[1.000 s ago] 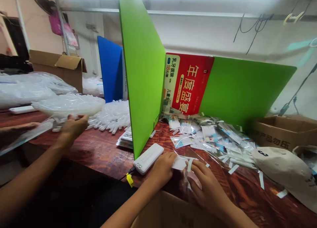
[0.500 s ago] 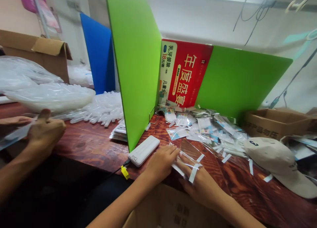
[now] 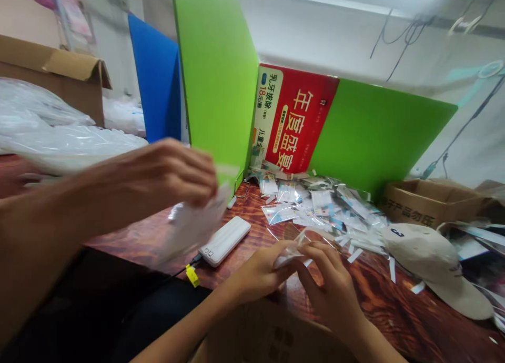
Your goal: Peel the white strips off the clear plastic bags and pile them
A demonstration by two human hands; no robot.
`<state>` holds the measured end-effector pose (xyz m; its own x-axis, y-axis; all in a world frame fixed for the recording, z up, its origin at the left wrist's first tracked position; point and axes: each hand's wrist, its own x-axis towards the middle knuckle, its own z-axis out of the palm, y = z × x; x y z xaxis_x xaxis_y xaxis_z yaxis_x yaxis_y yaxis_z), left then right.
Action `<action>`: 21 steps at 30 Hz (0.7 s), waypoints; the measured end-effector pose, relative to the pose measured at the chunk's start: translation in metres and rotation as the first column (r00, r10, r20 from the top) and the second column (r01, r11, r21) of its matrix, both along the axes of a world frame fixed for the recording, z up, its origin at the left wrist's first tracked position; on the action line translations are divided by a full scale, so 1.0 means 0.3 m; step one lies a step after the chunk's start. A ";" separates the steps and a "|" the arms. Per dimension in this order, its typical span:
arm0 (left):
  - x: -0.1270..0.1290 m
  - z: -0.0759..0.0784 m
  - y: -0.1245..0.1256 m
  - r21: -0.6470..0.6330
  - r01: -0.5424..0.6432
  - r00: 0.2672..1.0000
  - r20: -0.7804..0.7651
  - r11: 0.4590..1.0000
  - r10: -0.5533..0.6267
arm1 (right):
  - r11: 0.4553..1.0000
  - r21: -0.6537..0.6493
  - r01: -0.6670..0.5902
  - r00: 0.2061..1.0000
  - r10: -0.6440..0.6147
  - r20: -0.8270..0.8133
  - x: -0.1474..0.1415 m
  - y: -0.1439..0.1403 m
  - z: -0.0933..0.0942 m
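My left hand (image 3: 256, 273) and my right hand (image 3: 331, 286) meet just above the front edge of the wooden table (image 3: 379, 305). Together they pinch a small clear plastic bag (image 3: 294, 250), held up off the wood by the fingertips of both hands. Behind them, against the green divider (image 3: 216, 73), lies a pile of small printed packets (image 3: 315, 205) with loose white strips (image 3: 355, 255). A white power bank (image 3: 224, 240) lies just left of my left hand.
A co-worker's hand (image 3: 165, 179) reaches in from the left, blurred, holding a clear packet (image 3: 193, 226). A beige cap (image 3: 430, 263) and a cardboard box (image 3: 430, 200) sit at the right. An open carton (image 3: 268, 336) stands below the table edge. A red poster (image 3: 294, 121) leans behind.
My hands have lifted the clear bag off the table and pinch it between the fingertips. The co-worker's hand has swung from the far left towards the green divider with a packet.
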<state>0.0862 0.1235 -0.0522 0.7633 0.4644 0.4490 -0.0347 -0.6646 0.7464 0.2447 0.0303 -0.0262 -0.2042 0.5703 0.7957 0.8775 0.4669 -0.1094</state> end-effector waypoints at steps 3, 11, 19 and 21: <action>-0.007 0.025 -0.019 -0.323 0.226 0.974 0.092 0.919 -0.207 | 0.993 0.072 0.098 0.995 -0.098 -0.010 -0.011 -0.024 0.041; -0.029 0.060 -0.029 -0.663 0.298 0.941 0.323 0.686 -0.096 | 0.993 -0.114 -0.031 0.986 0.012 -0.164 -0.008 -0.050 0.079; -0.057 0.102 -0.069 -0.699 0.359 0.911 0.407 0.618 -0.069 | 0.981 -0.182 -0.070 0.997 0.062 -0.046 -0.049 -0.061 0.131; -0.055 0.088 -0.062 -0.658 0.273 0.943 0.326 0.702 -0.062 | 0.984 -0.177 -0.009 1.000 0.008 -0.006 -0.044 -0.043 0.104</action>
